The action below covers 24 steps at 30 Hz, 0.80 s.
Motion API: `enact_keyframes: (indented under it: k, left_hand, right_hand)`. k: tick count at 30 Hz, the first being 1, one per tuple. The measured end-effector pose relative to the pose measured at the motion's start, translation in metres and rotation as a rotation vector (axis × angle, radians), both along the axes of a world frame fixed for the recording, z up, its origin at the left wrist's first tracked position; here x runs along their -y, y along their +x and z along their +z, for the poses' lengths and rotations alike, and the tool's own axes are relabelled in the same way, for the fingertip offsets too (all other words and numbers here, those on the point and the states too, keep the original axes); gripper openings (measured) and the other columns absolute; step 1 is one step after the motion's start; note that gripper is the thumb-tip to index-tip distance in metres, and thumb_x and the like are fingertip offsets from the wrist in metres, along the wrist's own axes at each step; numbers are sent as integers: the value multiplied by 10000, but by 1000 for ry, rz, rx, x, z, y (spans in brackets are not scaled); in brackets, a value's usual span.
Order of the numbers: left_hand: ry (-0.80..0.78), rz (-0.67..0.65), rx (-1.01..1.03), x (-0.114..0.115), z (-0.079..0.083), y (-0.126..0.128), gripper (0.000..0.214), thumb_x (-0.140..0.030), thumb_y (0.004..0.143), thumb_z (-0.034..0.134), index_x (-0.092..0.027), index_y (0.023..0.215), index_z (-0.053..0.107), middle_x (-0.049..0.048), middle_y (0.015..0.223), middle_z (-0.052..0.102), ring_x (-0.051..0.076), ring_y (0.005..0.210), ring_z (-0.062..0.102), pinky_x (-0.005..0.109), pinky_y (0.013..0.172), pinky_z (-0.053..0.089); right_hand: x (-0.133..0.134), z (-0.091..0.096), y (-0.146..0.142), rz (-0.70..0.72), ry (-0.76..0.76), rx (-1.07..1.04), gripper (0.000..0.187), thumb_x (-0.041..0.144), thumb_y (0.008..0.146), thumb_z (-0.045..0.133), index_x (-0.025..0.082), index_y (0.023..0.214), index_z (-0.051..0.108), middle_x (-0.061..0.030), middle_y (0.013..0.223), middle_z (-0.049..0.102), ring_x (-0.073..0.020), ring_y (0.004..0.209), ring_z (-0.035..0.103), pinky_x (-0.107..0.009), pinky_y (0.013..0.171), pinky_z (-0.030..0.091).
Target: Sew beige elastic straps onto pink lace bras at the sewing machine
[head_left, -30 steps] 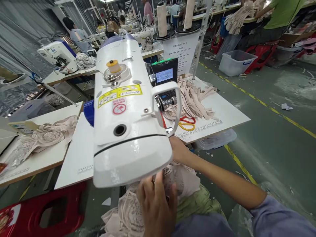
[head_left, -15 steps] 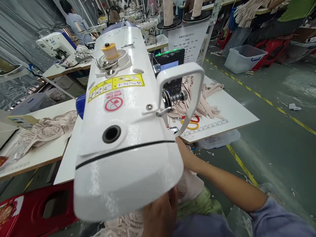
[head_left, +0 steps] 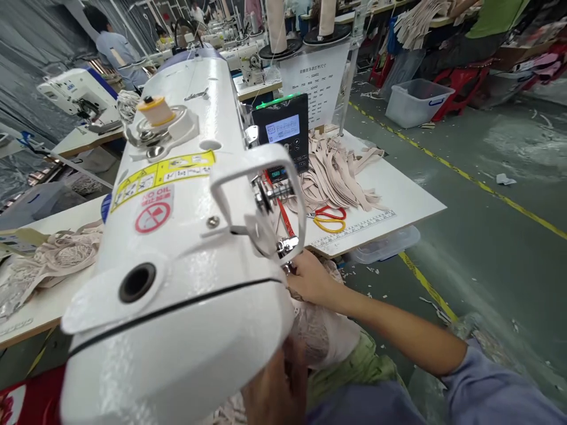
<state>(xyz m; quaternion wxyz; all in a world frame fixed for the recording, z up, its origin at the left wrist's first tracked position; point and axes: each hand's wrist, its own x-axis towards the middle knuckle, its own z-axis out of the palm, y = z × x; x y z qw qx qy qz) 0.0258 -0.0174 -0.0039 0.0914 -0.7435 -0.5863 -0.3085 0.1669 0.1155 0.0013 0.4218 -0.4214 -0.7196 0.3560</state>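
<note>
A white sewing machine (head_left: 186, 236) fills the middle of the view, its head hiding much of the work area. My right hand (head_left: 310, 276) is beside the needle area, fingers closed on the edge of a beige lace garment (head_left: 325, 333), fingertips partly hidden by the machine. The garment hangs down over my lap. Below the machine head is my left hand (head_left: 277, 383), close to the garment; blur and the machine hide its fingers.
Scissors (head_left: 330, 219) with red and yellow handles lie by a printed ruler (head_left: 354, 230) on the white tabletop (head_left: 411, 195). Beige fabric strips (head_left: 336, 171) are heaped behind them, next to a control panel (head_left: 283, 133). Another beige garment (head_left: 66, 254) lies on the left table.
My view has shifted, so the machine appears further left and lower. More of my right hand and the control panel now shows. Both hands stay near the garment.
</note>
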Motion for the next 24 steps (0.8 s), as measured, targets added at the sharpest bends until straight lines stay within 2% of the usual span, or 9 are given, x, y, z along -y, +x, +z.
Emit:
enact_keyframes:
  k: [3, 5, 7, 9, 11, 16, 24]
  left_hand:
    - [-12, 94, 141, 0, -9, -16, 391, -426, 901, 569, -184, 1209, 580, 170, 1095, 612, 350, 1106, 567, 500, 953, 430]
    - [-151, 155, 384, -3, -16, -23, 422, -464, 920, 524, -183, 1233, 545, 149, 1063, 619, 335, 1131, 573, 481, 950, 462]
    - [-351, 120, 667, -7, -23, -26, 440, -479, 937, 487, -191, 1270, 497, 127, 1066, 632, 295, 1113, 610, 435, 936, 503]
    - [-491, 40, 835, -11, -27, -25, 443, -493, 935, 485, -194, 1262, 487, 112, 1055, 646, 262, 1038, 651, 397, 898, 536]
    - [-552, 8, 855, -14, -27, -24, 451, -508, 921, 500, -190, 1241, 503, 103, 1016, 659, 250, 967, 668, 380, 849, 555]
    - [-561, 73, 736, -11, -15, -21, 433, -490, 896, 556, -169, 1185, 530, 51, 845, 636, 229, 813, 666, 353, 735, 558]
    - [-517, 233, 607, -8, -1, -9, 478, -549, 829, 615, -191, 1109, 468, 87, 982, 624, 250, 861, 654, 358, 689, 528]
  right_hand:
    - [6, -4, 5, -35, -5, -147, 19, 222, 856, 575, 205, 857, 584, -35, 959, 579, -159, 722, 524, -291, 664, 454]
    - [13, -8, 9, -73, -32, -184, 67, 270, 887, 565, 204, 892, 574, -30, 964, 581, -138, 699, 512, -274, 644, 439]
    - [24, -13, 12, -105, -78, -204, 101, 306, 900, 563, 205, 915, 561, -16, 909, 576, -130, 685, 509, -259, 615, 421]
    - [35, -17, 15, -104, -108, -211, 151, 352, 890, 582, 206, 910, 549, -10, 860, 569, -135, 691, 519, -253, 599, 414]
    - [47, -19, 18, -76, -122, -193, 219, 416, 874, 603, 208, 898, 541, -14, 851, 579, -143, 703, 532, -257, 598, 419]
    - [63, -19, 18, -42, -62, -124, 350, 553, 878, 575, 205, 883, 536, -24, 851, 605, -160, 743, 557, -297, 689, 446]
    - [67, -17, 17, -55, -81, -111, 359, 562, 863, 580, 208, 865, 525, -28, 843, 621, -172, 753, 562, -300, 682, 440]
